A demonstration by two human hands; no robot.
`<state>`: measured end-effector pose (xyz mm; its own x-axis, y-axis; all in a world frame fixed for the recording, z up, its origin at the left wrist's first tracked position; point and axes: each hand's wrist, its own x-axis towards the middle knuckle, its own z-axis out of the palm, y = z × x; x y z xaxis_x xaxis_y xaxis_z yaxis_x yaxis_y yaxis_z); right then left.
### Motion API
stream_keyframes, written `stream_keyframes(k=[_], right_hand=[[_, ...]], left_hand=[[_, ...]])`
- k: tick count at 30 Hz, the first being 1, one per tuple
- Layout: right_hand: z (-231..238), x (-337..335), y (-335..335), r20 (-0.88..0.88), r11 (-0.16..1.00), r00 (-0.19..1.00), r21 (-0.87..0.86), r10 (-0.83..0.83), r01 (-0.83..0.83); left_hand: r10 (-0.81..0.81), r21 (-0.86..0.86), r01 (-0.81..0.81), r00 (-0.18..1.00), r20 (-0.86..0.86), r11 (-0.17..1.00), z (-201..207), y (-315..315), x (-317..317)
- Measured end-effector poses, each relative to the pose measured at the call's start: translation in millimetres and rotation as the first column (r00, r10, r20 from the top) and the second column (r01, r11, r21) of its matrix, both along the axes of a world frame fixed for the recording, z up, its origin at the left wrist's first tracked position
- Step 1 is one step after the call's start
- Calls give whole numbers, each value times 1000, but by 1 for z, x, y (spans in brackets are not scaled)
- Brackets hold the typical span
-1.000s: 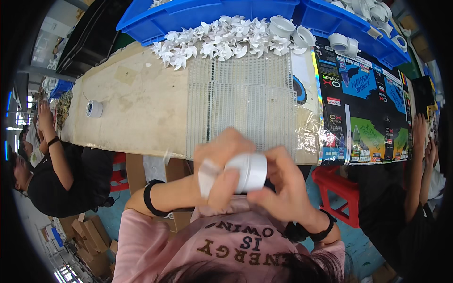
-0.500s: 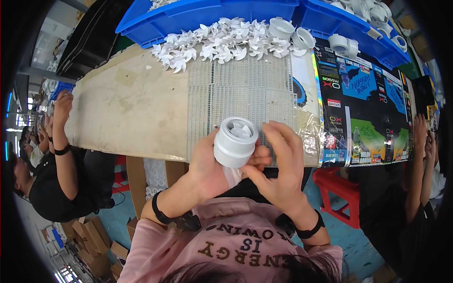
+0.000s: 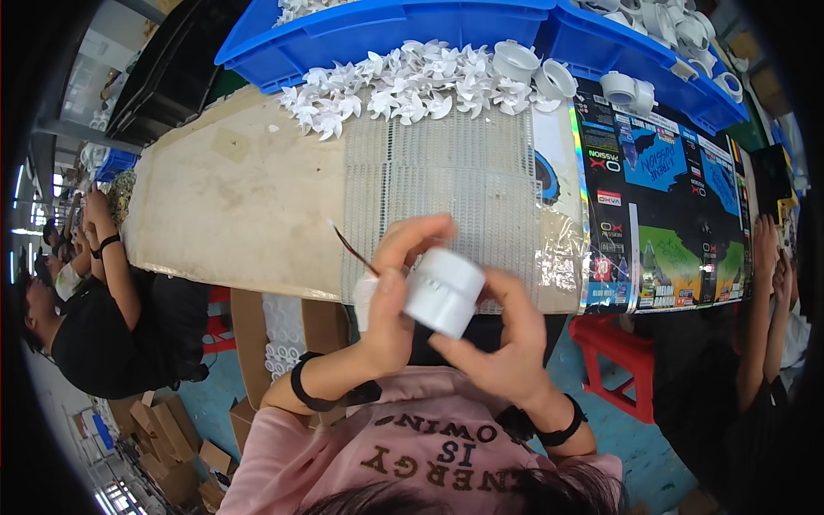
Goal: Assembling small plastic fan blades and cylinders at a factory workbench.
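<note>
Worktable: cardboard-topped [image 3: 232, 206], with a pale mesh mat [image 3: 438, 189] let us say at 12 o'clock from the hands.
Left hand: we see it [image 3: 386, 330] closed around the near-left side of a white cylinder [image 3: 444, 293], thumb along its wall.
Right hand: fingers and thumb curve about the cylinder's right side [image 3: 502, 356]; motion blur keeps us from telling whether they grip.
Cylinder: at 3 o'clock from the left hand, 10 o'clock from the right, tilted and raised between them.
Wire: a dark lead [image 3: 352, 247] with a pale end sticks out at 11 o'clock from the left hand; we cannot tell where it starts.
Progress: we judge this one piece in mid-handling; its inside is hidden, so we cannot say what is fitted.
Remaining: many fan-shaped pieces [image 3: 412, 81] lie loose at 12 o'clock, and white collars [image 3: 555, 79] at 1 o'clock.
Bins: blue, one [image 3: 386, 39] at 12 o'clock behind the heap, another [image 3: 618, 51] nearer 1 o'clock, holding more white parts.
Stool: red [image 3: 614, 369], at 4 o'clock.
</note>
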<state>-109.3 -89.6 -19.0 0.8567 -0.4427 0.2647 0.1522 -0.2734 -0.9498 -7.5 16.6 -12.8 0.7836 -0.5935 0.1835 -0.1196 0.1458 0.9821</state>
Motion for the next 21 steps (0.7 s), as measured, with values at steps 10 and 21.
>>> stream_keyframes(k=[10, 21], right_hand=[[22, -7, 4, 86, 954, 995, -290, -59, 82], [19, -7, 6, 120, 949, 992, -316, 42, -2]], left_hand=[[-79, 70, 58, 932, 354, 996, 13, 11, 1], [-170, 143, 115, 868, 466, 983, 18, 22, 14]])
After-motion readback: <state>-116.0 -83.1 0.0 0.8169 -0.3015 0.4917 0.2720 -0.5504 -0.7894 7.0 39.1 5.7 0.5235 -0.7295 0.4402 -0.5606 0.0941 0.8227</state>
